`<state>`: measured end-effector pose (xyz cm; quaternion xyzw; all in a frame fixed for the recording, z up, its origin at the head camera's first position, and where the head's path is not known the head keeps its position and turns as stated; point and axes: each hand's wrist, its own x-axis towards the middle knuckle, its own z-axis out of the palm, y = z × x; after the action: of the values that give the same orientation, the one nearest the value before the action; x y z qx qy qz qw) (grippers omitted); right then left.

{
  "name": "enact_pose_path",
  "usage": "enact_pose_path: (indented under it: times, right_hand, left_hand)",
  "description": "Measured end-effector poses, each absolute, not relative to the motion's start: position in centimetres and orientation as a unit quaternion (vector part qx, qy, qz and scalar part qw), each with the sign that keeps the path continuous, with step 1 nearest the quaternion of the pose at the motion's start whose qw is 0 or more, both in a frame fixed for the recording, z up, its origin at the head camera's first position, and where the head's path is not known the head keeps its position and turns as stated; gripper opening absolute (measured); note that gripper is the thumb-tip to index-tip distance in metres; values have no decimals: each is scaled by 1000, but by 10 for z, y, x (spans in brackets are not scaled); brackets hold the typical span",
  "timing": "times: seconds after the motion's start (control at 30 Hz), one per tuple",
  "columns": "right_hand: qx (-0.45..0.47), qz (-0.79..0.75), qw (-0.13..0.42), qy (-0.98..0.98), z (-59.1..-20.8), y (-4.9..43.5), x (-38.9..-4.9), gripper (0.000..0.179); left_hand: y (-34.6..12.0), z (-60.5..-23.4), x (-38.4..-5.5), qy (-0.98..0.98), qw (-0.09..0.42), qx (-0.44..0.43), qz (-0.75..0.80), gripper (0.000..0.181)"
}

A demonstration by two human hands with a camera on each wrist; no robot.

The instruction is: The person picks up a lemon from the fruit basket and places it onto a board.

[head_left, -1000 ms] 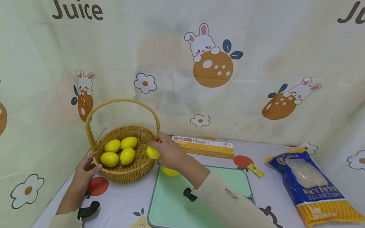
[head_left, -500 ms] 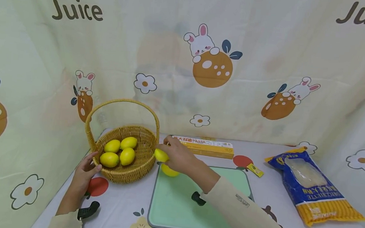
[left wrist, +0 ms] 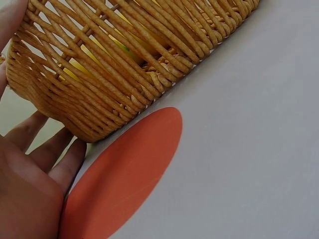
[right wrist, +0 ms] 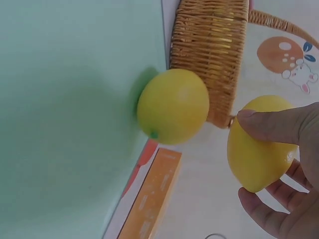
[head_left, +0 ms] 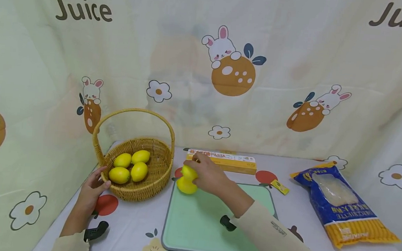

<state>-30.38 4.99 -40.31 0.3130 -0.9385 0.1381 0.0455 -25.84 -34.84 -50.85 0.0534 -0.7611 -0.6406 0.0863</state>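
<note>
In the head view, a wicker basket with a tall arched handle stands at the left, several lemons inside it. My left hand grips its near left side; the left wrist view shows the thumb near the rim and the fingers against the woven wall. A lemon is pinched between the thumb and fingers of my right hand, raised above the board. Another lemon lies on the far left corner of the green cutting board, just below the held one in the head view.
Behind the board lies an orange and white pasta box. A small yellow packet sits by the board's far right corner. Further right is a blue and yellow pasta bag. A printed curtain closes off the back.
My right hand has carried the lemon rightward, away from the basket's rim to above the board's far left corner. My left hand stays on the basket.
</note>
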Motion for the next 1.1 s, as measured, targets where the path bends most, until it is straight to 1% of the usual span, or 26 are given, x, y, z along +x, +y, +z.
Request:
enact_pose_path:
  times: [0.2, 0.4, 0.73, 0.97, 1.1]
  right_hand:
    - [287, 144, 39, -946, -410, 64, -305, 66]
    - [276, 151, 49, -948, -417, 77, -305, 61]
    - [259, 166, 46, -950, -428, 93, -303, 60]
    - [249, 169, 47, -953, -438, 104, -303, 56]
    - [241, 160, 47, -956, -446, 110, -304, 57]
  left_hand:
    - [-350, -510, -260, -764, 86, 47, -638, 64]
    - [-351, -509, -259, -764, 84, 46, -638, 65]
    - [-352, -509, -259, -763, 78, 50, -639, 66]
    - [-351, -508, -258, -769, 78, 54, -633, 66]
    - [-351, -509, -258, -769, 77, 51, -632, 65]
